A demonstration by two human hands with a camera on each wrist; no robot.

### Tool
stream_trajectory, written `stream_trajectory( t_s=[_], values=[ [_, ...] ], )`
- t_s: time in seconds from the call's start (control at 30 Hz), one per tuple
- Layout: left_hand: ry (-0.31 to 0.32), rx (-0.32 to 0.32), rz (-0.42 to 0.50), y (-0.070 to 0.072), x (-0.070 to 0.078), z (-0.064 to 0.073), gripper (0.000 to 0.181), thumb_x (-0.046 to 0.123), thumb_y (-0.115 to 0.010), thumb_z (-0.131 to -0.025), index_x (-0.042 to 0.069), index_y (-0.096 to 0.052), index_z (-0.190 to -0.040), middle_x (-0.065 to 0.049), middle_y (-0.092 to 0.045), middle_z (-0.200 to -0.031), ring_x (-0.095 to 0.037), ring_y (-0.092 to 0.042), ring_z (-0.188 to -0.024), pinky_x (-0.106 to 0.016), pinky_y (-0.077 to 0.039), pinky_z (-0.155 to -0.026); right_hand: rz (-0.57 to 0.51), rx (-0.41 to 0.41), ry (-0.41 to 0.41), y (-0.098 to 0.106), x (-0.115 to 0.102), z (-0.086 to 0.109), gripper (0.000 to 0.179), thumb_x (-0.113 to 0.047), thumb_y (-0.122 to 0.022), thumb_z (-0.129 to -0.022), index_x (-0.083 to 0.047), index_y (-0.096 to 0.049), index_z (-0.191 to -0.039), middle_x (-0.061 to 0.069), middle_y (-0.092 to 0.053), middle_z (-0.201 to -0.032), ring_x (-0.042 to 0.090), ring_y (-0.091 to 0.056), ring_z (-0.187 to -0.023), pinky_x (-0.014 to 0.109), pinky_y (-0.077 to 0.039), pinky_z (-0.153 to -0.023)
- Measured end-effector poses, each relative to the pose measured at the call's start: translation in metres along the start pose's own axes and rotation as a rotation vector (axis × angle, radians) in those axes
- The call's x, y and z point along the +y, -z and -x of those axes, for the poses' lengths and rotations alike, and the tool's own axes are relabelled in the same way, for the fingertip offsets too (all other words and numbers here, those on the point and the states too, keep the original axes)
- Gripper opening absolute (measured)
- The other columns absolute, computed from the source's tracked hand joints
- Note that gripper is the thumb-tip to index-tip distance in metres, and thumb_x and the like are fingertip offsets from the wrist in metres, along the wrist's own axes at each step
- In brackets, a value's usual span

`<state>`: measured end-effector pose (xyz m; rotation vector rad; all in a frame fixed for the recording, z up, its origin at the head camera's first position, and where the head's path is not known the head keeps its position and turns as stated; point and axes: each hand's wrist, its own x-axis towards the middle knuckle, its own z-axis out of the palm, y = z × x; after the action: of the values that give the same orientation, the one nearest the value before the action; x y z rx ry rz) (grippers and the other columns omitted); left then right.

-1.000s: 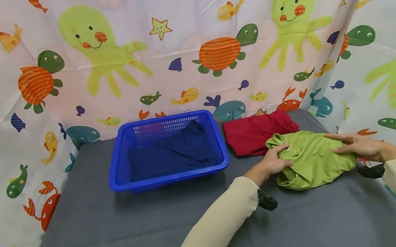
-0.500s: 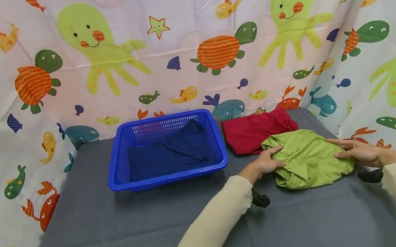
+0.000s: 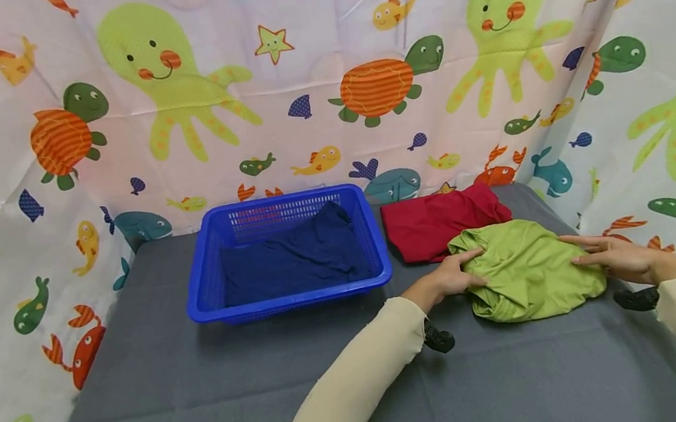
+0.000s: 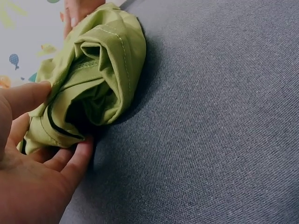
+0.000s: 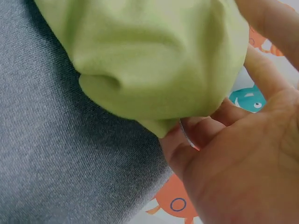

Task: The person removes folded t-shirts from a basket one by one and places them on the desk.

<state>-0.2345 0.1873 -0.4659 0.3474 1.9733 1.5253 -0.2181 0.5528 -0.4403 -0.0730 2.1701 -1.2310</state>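
A grey tabletop (image 3: 208, 389) is bordered at the back and on both sides by a white curtain (image 3: 211, 179), printed with octopuses, turtles, stars, fish, whales and crabs. A blue plastic basket (image 3: 292, 304) is set near the back curtain, and inside it a navy cloth (image 3: 294, 264) is laid, bunched higher toward its right end. Through the far wall's slots a reddish patch is glimpsed, possibly curtain print. Just right of the basket, a red cloth (image 3: 432, 225) is laid, partly hidden.

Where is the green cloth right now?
In the head view, the green cloth is right of centre, between the left hand and right hand, just in front of the red cloth.
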Motion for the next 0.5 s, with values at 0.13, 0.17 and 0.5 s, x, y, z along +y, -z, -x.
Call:
stream_trajectory(
  t_s=[0.13, 0.17, 0.5],
  values=[
    [-0.009, -0.004, -0.010, 0.002, 0.001, 0.001, 0.065, 0.011, -0.072, -0.093, 0.030, -0.050, -0.151, 0.000, -0.044, -0.156, -0.010, -0.052, -0.110, -0.026, -0.046, -0.076, 0.005, 0.003, -0.015, 0.003, -0.002, -0.001, 0.067, -0.027, -0.041, -0.110, -0.017, -0.002, -0.164, -0.013, -0.030, -0.154, -0.020, -0.049, -0.111, 0.018, -0.050, -0.092],
    [-0.005, -0.002, -0.013, 0.002, 0.002, 0.001, 0.065, 0.012, -0.072, -0.093, 0.031, -0.049, -0.151, 0.000, -0.045, -0.155, -0.009, -0.053, -0.109, -0.025, -0.046, -0.075, 0.021, 0.008, -0.017, 0.003, -0.003, -0.001, 0.067, -0.028, -0.040, -0.111, -0.015, -0.002, -0.164, -0.014, -0.030, -0.155, -0.015, -0.049, -0.116, 0.021, -0.050, -0.094],
    [0.027, 0.054, -0.082, 0.005, 0.010, 0.013, 0.055, 0.025, -0.068, -0.097, 0.030, -0.051, -0.149, -0.004, -0.048, -0.154, -0.013, -0.060, -0.109, -0.030, -0.052, -0.085, 0.226, 0.028, -0.040, 0.004, -0.022, 0.008, 0.074, -0.036, -0.034, -0.111, 0.009, 0.002, -0.158, 0.045, 0.002, -0.159, 0.026, -0.054, -0.132, 0.057, -0.047, -0.106]
  ],
)
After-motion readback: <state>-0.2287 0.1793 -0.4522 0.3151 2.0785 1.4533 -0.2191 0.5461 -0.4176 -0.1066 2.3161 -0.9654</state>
